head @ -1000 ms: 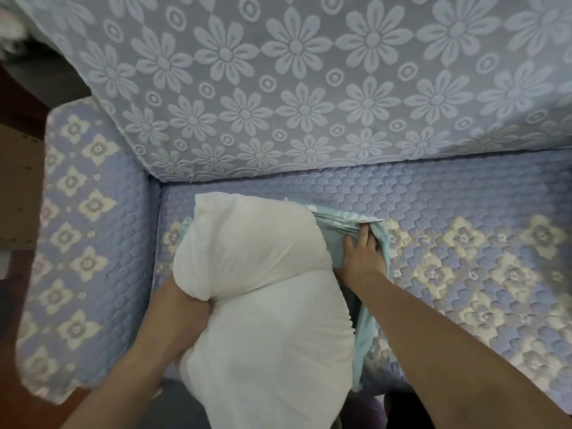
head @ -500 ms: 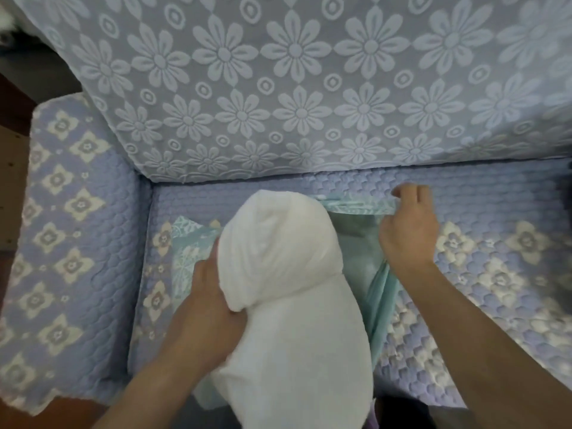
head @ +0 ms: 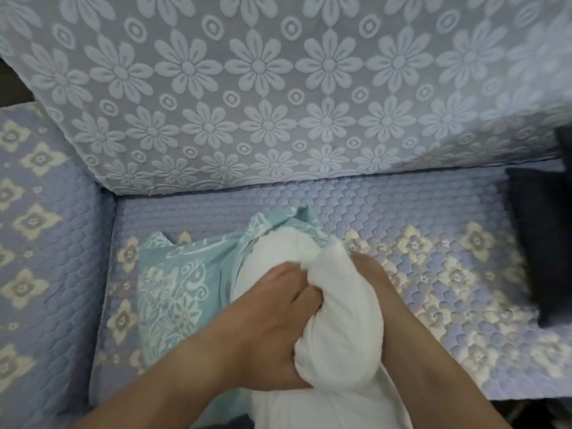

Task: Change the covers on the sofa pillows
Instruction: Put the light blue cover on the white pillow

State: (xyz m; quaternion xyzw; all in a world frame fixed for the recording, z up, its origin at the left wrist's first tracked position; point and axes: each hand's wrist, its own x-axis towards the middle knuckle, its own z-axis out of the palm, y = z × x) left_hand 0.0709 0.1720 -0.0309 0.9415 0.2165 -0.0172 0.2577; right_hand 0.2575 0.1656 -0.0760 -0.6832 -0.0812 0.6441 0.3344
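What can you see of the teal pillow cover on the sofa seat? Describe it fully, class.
The teal pillow cover looks like thin woven cloth, pale teal with a white lacy floral print. It lies mostly flat and slack on the quilted sofa seat, near the armrest. Its open mouth is bunched and rumpled around the top of the white pillow insert, which sits partly inside it. The left hand grips the insert beside the cover's edge; the right hand is mostly hidden behind the insert.

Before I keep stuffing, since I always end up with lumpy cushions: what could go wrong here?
The white insert is bunched in your left hand and right hand, so it may go in lumpy. Only its tip sits in the teal cover, whose opening is crumpled; the insert could snag on the folds.
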